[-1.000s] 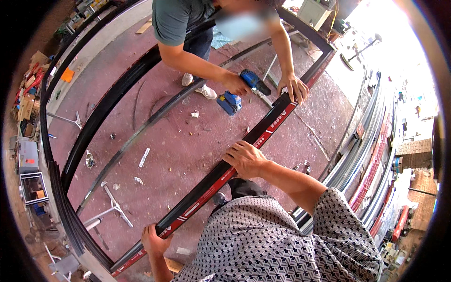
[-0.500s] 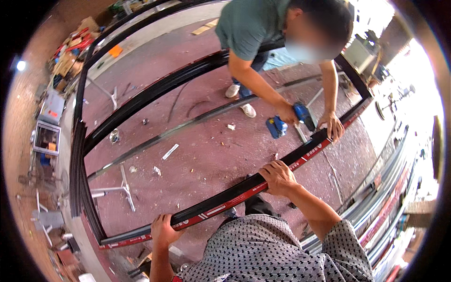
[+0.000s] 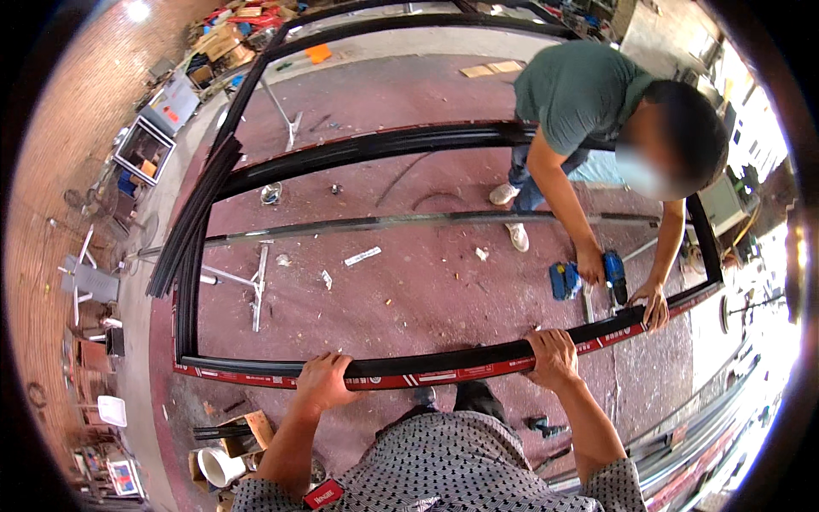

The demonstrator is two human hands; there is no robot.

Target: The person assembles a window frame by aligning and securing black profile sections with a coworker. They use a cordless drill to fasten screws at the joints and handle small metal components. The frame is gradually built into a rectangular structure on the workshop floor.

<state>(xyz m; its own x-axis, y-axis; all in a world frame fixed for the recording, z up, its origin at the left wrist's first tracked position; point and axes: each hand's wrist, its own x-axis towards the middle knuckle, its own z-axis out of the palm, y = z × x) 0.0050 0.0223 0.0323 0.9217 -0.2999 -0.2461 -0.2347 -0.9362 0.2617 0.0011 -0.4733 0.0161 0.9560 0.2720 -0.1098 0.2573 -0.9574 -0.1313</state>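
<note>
Along the near side of a large black frame (image 3: pixel 192 256) runs a black profile bar (image 3: pixel 444 359), with red printed film on its front face. My left hand (image 3: pixel 324 381) is closed around the bar's left end, and my right hand (image 3: pixel 553 358) grips it farther right. Both hands have their fingers over its top. At the far right a co-worker in a green shirt (image 3: pixel 584 90) bends over the same rail. One of that person's hands (image 3: pixel 590 263) holds a blue power drill (image 3: pixel 612 277); the other (image 3: pixel 653 307) presses on the rail.
Long black strips (image 3: pixel 196 218) lie bundled across the frame's left side. A black crossbar (image 3: pixel 367 149) spans its middle, and metal stand legs (image 3: pixel 258 290) show below. Scraps litter the red floor (image 3: pixel 409 299). Long metal profiles (image 3: pixel 717 444) lie at lower right; a white bucket (image 3: pixel 220 467) stands at lower left.
My view has turned, so the near rail now runs nearly level across it. Both my hands keep about the same places on the bar. The co-worker remains bent over the rail with the drill.
</note>
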